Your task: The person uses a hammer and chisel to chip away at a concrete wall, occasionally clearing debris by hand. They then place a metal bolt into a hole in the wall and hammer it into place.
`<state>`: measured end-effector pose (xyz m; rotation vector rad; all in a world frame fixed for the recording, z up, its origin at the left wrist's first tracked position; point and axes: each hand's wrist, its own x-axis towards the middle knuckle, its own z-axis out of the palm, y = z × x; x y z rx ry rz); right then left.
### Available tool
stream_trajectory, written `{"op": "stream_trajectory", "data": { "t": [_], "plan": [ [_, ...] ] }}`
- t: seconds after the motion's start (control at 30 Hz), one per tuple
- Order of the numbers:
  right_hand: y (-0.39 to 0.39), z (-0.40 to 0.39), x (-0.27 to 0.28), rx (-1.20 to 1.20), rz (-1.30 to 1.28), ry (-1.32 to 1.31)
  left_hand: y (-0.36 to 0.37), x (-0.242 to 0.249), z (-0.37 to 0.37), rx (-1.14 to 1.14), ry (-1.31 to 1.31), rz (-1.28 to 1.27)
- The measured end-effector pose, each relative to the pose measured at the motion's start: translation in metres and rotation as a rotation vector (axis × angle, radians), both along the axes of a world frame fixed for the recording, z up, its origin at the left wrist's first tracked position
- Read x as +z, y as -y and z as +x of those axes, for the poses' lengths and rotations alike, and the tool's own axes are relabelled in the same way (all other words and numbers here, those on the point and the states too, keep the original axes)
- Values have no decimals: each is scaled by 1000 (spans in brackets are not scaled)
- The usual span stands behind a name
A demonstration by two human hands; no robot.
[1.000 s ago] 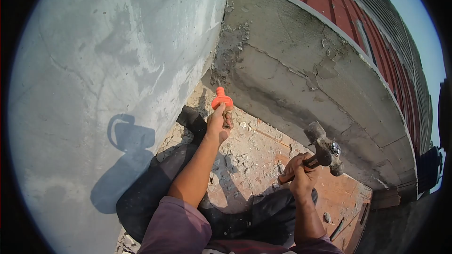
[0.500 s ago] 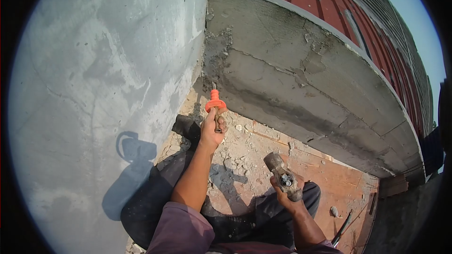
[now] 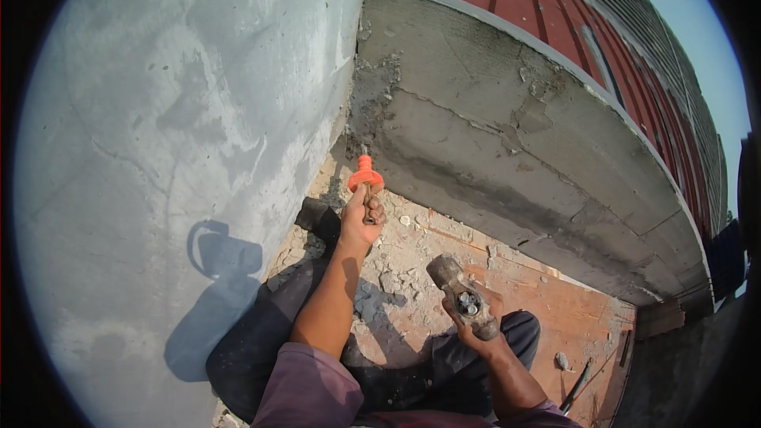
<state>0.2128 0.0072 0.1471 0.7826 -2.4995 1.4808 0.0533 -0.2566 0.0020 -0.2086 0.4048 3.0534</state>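
Left hand (image 3: 361,214), closed around the orange-guarded chisel (image 3: 365,176), its tip at the far wall corner; right hand (image 3: 478,319), clamped on the hammer (image 3: 463,298), held near, above rubble-strewn boards (image 3: 515,293). No container is distinguishable.

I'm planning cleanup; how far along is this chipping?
Seemingly partway. The wall's corner is already roughened, with rubble below. In hand: the left hand points the chisel towards that corner; the right hand holds the hammer. Left: the rubble lies uncleared, and how much chipping remains I can't tell.
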Motion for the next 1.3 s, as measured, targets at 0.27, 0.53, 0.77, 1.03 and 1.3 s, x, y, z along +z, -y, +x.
{"op": "stream_trajectory", "data": {
  "t": [0.27,0.53,0.77,1.03,1.3],
  "plan": [
    [14,-7,-3,-52,38,-63,0,22,-11,1,27,80],
    [55,-33,11,-122,-164,-310,9,63,-26,143,133,99],
    [88,-86,-15,-240,31,438,-6,45,-45,177,181,288],
    [35,-45,9,-256,167,33,-17,-6,-8,103,349,10],
    [4,-9,-43,-165,-9,262,-14,-27,-10,75,347,-218]
  ]
}}
